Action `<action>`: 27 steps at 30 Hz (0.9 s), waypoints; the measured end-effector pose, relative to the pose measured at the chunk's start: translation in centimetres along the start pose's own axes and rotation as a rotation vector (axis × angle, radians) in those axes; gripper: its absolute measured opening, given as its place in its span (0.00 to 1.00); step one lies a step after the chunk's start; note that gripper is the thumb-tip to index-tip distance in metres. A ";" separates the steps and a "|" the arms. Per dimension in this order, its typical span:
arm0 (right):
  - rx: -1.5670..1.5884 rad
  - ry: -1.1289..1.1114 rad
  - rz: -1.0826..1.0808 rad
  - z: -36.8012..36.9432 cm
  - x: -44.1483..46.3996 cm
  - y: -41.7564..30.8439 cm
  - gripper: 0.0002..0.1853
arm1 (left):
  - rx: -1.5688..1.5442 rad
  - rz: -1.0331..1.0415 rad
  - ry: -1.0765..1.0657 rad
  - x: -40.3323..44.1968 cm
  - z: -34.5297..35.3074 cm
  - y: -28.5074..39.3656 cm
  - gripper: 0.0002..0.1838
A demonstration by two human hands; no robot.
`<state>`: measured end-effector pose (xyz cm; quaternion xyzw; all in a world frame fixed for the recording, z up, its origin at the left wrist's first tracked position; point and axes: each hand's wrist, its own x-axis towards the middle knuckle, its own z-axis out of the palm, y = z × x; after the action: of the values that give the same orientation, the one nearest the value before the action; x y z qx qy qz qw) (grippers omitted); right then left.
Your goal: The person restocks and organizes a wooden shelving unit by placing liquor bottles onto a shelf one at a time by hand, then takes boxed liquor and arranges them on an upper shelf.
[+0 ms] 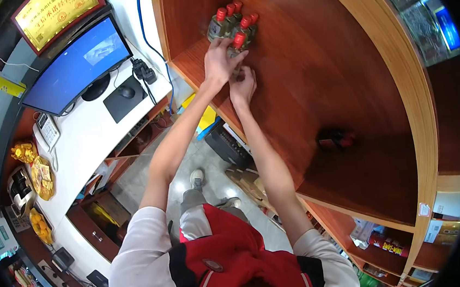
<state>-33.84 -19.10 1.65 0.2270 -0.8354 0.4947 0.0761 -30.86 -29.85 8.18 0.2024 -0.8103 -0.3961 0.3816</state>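
Several small glass bottles with red caps (221, 14) stand grouped on the wooden shelf (310, 60), towards its left end. At the front of the group is a bottle with a red cap (239, 39); its lower body is partly covered by my hands. My left hand (219, 62) is closed around this front bottle, thumb stretched to the right. Just below and to the right, my right hand (243, 89) has its fingers curled close to the bottle's lower part. What lies between those fingers is hidden.
A dark object with red on it (337, 138) lies further right in the shelf. Left is a white desk (85, 150) with a monitor (78, 66), a mouse (126, 91) and a telephone (48, 130). A black case (228, 145) stands on the floor below the shelf edge.
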 end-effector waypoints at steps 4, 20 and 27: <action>0.066 0.047 0.095 -7.5 -6.9 -3.3 0.15 | -0.414 -0.259 -0.109 -7.0 -3.1 2.3 0.24; -0.359 0.212 -0.093 -39.3 -38.9 3.7 0.26 | -1.008 -0.746 -0.759 -42.2 -3.6 20.9 0.24; -0.297 0.343 0.176 -49.9 -42.5 9.6 0.26 | -0.686 -0.133 -0.967 -46.5 6.1 31.3 0.28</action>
<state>-5.43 40.68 4.03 0.0520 -0.8903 0.4027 0.2060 -7.20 21.38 9.42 -0.0855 -0.7033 -0.7056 -0.0128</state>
